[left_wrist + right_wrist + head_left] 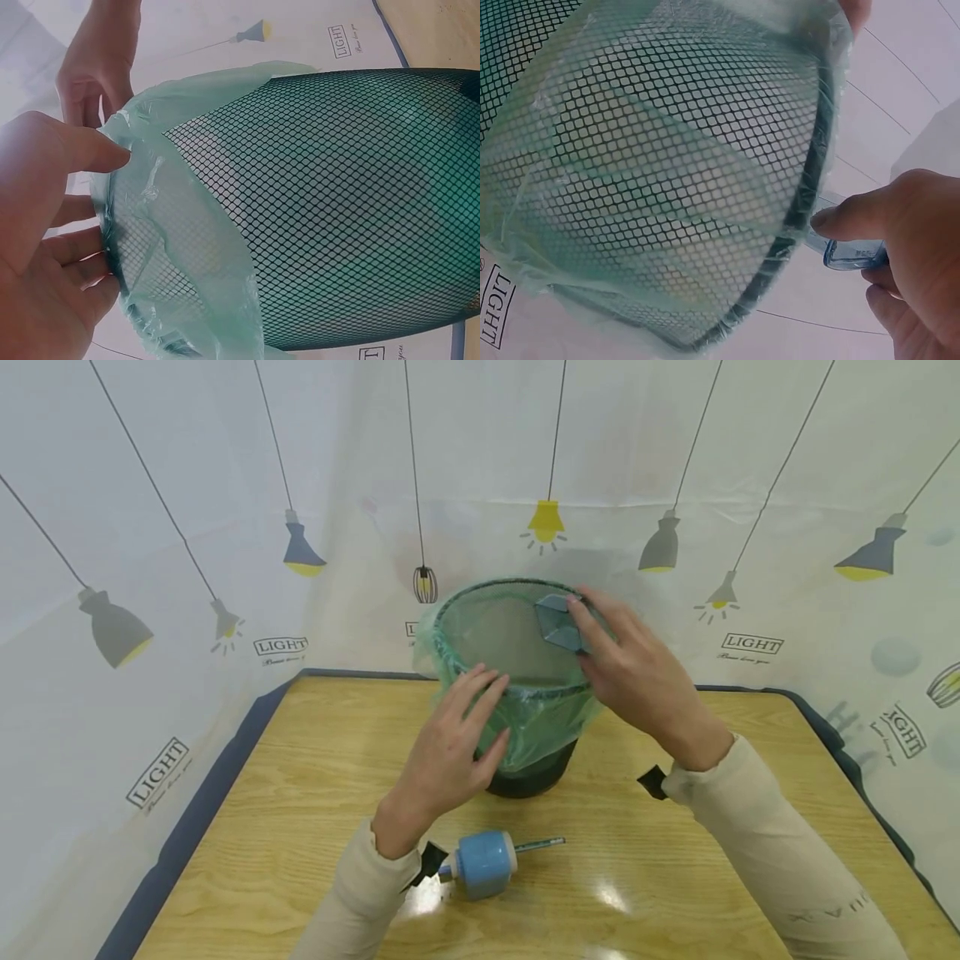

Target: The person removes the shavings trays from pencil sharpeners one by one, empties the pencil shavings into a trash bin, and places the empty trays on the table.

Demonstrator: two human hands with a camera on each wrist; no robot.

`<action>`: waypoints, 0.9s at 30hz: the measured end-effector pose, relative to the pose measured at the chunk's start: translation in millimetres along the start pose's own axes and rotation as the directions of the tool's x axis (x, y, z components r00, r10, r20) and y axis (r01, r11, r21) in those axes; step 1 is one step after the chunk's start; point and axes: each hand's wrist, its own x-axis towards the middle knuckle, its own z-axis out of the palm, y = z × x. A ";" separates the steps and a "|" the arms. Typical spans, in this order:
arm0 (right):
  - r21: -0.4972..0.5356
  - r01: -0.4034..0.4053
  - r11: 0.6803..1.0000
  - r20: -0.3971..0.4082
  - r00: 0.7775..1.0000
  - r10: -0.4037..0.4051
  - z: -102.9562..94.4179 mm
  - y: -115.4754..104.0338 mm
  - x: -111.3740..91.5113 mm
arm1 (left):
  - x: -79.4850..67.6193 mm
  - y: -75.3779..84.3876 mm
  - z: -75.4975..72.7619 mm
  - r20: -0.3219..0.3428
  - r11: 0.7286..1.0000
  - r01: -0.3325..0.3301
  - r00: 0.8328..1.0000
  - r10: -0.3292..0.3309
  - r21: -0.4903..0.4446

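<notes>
A dark mesh waste bin (337, 210) stands upright on the table, lined with a thin green plastic bag (536, 727) folded over its rim. My left hand (453, 743) rests at the near rim, fingers fairly straight, fingertips touching the bag-covered edge and thumb outside. Over the right side of the bin's mouth, my right hand (637, 668) pinches a small clear blue plastic box (558, 622) between thumb and fingers. It looks like a sharpener's shavings drawer, tilted; its contents cannot be made out. In the right wrist view the mesh and bag partly cover this box (851, 251).
Nearer me, a blue pencil sharpener (483, 864) lies on the wooden table (315, 810) with a pencil (542, 844) sticking out of its right end. A white cloth (480, 452) printed with lamps hangs close behind the bin and along both sides.
</notes>
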 end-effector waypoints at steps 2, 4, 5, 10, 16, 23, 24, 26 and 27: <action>0.009 -0.022 1.000 -0.005 1.000 0.022 -2.7 0.0 -2.1 | -0.6 -0.3 0.7 -0.006 1.000 -0.003 1.000 0.003 -0.002; 0.029 -0.054 0.998 -0.008 0.999 0.054 -5.8 -0.3 -4.6 | -1.2 -0.8 1.5 -0.014 1.000 -0.004 1.000 0.004 -0.004; 0.042 -0.069 0.997 -0.009 0.998 0.070 -7.5 -0.4 -6.0 | -1.3 -1.0 1.9 -0.018 1.000 -0.006 1.000 0.006 -0.006; 0.126 -0.130 0.983 -0.049 0.989 0.137 -15.5 -1.2 -13.8 | -2.3 -1.9 3.4 -0.029 1.000 -0.010 1.000 0.010 0.010; 0.194 -0.164 0.967 -0.088 0.979 0.183 -21.4 -1.5 -22.1 | -4.0 -1.6 2.9 -0.050 1.000 -0.007 0.999 0.008 0.027; 0.251 -0.200 0.947 -0.087 0.970 0.228 -28.3 -3.3 -35.7 | -5.6 -1.7 2.0 -0.059 0.999 -0.015 0.998 0.017 0.033; 0.254 -0.208 0.945 -0.083 0.968 0.236 -29.5 -3.9 -38.0 | -6.1 -1.8 1.8 -0.061 0.999 -0.016 0.998 0.018 0.036; 0.257 -0.219 0.941 -0.092 0.964 0.250 -31.6 -5.9 -42.5 | -7.0 -2.4 1.8 -0.065 0.999 -0.020 0.998 0.023 0.046; 0.267 -0.223 0.938 -0.104 0.961 0.258 -32.3 -6.8 -44.3 | -7.5 -2.9 2.0 -0.066 0.998 -0.021 0.998 0.025 0.053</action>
